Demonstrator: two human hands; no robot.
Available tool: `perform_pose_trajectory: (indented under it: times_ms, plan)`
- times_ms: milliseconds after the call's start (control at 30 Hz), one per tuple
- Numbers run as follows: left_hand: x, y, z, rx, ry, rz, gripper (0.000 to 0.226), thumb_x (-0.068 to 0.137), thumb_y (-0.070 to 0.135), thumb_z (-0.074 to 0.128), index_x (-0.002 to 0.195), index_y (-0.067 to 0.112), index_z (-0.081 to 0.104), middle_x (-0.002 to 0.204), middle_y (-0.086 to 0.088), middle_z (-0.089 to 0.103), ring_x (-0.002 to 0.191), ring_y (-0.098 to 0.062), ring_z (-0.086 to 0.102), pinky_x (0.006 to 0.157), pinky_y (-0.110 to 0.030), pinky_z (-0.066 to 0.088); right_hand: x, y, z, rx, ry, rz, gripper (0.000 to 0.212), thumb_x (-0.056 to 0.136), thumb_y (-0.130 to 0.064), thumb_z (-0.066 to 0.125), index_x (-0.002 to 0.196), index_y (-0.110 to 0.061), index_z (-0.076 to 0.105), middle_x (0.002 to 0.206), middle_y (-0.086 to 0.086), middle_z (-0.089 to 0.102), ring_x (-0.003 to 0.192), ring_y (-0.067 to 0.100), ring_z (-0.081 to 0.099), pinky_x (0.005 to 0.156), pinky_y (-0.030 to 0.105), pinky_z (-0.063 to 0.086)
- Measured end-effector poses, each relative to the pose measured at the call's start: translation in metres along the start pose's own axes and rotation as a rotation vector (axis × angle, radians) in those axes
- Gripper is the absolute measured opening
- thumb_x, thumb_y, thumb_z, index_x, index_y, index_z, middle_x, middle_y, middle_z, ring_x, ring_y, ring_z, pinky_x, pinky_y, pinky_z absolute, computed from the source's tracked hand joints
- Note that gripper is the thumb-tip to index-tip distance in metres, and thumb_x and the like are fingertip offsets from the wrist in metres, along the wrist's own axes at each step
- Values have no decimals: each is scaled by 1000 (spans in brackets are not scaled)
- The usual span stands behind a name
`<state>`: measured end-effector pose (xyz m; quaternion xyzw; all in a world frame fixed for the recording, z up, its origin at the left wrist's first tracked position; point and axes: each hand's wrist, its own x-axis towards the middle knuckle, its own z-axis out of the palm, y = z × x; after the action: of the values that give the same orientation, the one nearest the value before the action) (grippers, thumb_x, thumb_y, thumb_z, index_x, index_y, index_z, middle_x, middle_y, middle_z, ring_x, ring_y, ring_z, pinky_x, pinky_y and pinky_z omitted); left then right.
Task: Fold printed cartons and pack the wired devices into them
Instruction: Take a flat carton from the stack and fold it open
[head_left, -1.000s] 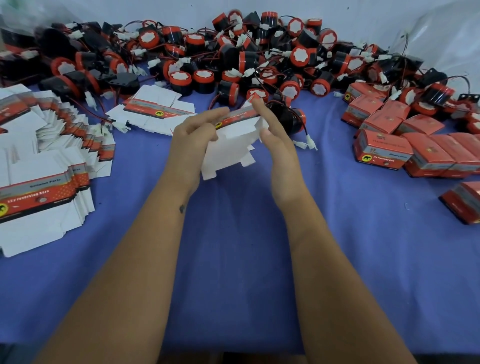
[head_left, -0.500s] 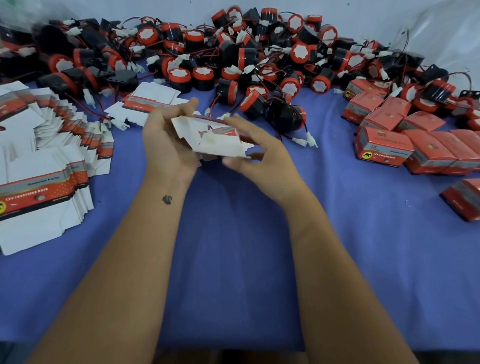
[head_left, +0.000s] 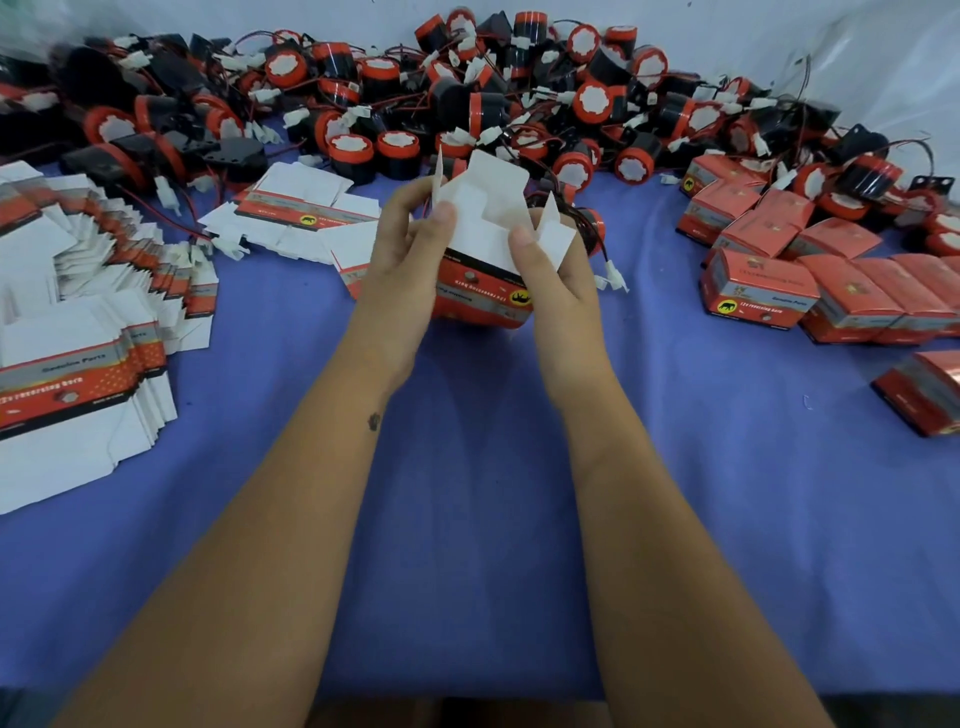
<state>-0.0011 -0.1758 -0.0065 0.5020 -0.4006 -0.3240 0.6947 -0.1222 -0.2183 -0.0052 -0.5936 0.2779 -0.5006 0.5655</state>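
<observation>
My left hand (head_left: 402, 249) and right hand (head_left: 553, 267) gripped a half-folded red carton (head_left: 480, 283) above the blue surface (head_left: 467, 467), fingers curled around it, white flaps open. Nearby folded cartons (head_left: 758, 291) read "12v reversing horn". Wired horns (head_left: 467, 98) lay piled behind.

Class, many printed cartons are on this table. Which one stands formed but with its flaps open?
The carton held between the left hand and right hand: white flaps up, unlike the flat blanks and closed boxes.
</observation>
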Motion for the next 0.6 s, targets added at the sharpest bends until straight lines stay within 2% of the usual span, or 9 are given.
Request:
perform_pose_trajectory:
  times_ms: [67,167,233,300,433,500,567,600]
  plan:
    - [-3,-4,3,102,61,25,21,105,30,40,123,27,51,110,5,65,85,7,64,68,-14,52,0,2,2,23,-11,28,9,93,-34,56,102,-32,57,96,-15,65,91,-2,61,76,17,52]
    - [-5,-5,8,113,143,26,19,104,26,36,109,32,53,94,15,67,75,9,62,58,-12,49,1,6,5,-6,-15,66,12,97,-30,58,109,-27,55,101,-11,64,94,3,62,78,23,53]
    - [-5,-4,9,12,149,12,17,98,25,40,108,27,53,95,12,67,78,4,65,61,-16,52,2,7,6,-1,-8,93,15,97,-28,60,110,-25,54,106,-6,65,98,9,63,81,29,55]
    - [-6,-5,10,-17,110,18,23,93,29,46,114,21,52,109,1,67,90,-6,67,69,-22,55,4,8,9,27,6,111,22,95,-26,62,114,-22,52,113,1,66,104,14,64,83,31,57]
    - [-8,-10,12,28,114,42,17,97,20,49,112,26,53,112,1,68,96,-11,68,77,-31,59,5,9,9,55,36,131,22,93,-24,65,111,-23,53,107,-2,67,92,6,66,67,18,52]
    - [-9,-10,14,11,155,46,23,91,15,49,106,31,54,109,3,68,95,-13,68,76,-36,61,5,10,9,83,21,146,17,95,-17,61,109,-22,53,106,1,66,89,9,65,64,20,52]
    - [-9,-10,17,-3,182,41,31,83,11,49,106,32,53,112,-3,66,100,-23,67,78,-46,60,6,11,10,110,4,155,18,95,-9,56,107,-21,53,104,3,64,85,11,64,61,22,53]
    - [-10,-10,18,-19,180,47,33,82,12,48,108,31,53,114,-5,65,101,-25,66,77,-46,60,6,11,10,116,3,157,20,94,-6,54,106,-22,53,103,3,63,85,13,63,61,23,53]
